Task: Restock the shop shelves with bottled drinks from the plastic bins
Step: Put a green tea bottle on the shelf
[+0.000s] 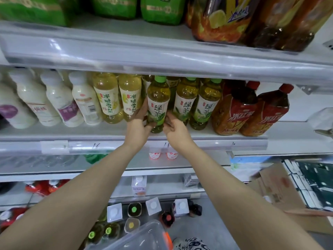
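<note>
At shelf (54,131) front, bottle (158,98) of yellow-green tea, left hand (138,126) and right hand (176,130) fingers (143,109) around it.

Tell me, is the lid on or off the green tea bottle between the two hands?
On. A green cap tops the green tea bottle that the left hand and right hand hold near its base.

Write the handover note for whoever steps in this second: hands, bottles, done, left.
Left hand: grips the green tea bottle low on its left side.
Right hand: holds the same bottle low on its right.
Bottle: upright at the front of the middle shelf, beside two shelved green teas.
Done: that shelf's front row looks full.
Left: let go, then probably shelve the bottles standing below by the plastic bin.
</note>
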`<state>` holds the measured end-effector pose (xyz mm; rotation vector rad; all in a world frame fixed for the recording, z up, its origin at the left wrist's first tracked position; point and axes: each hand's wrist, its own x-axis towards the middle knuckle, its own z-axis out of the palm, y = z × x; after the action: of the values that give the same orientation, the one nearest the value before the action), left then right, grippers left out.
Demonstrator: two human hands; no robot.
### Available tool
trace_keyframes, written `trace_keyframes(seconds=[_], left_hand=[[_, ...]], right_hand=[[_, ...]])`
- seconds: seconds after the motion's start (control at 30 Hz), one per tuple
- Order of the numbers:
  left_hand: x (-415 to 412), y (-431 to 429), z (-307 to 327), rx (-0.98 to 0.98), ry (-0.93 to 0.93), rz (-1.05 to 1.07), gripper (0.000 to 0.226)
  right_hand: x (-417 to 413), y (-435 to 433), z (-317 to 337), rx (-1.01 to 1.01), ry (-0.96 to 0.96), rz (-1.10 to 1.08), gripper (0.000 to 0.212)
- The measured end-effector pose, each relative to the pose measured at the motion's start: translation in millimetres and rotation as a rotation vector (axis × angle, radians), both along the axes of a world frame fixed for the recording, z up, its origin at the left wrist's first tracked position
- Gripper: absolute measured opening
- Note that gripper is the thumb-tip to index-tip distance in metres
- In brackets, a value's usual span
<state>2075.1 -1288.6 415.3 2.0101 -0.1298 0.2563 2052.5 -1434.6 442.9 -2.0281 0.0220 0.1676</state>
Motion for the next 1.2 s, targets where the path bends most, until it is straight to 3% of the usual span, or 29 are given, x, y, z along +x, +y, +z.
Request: trace_keyframes(seconds=[0.27, 0.57, 0.8, 1.0, 1.2], left_hand=[[17, -11, 0, -0.012, -0.020, 0.043, 0.088], [10, -13, 10, -0.018, 0.049, 0.053, 0.069], [-36, 4, 55, 0.029, 0.155, 0.009, 0.042], [-96, 42, 101, -0.042, 0.119, -0.115, 0.040], [-162, 102, 144, 0.032, 0.053, -0.187, 0.041]], right_hand=[[11, -4, -5, -0.004, 0.067, 0.031, 0.073], [8, -9, 17, 0.042, 0.119, 0.072, 0.065], [-31, -11, 56, 0.031, 0.050, 0.010, 0.059], [-95, 14, 101, -0.045, -0.026, -0.022, 0.055], [-157, 66, 136, -0.162, -0.186, -0.037, 0.046]])
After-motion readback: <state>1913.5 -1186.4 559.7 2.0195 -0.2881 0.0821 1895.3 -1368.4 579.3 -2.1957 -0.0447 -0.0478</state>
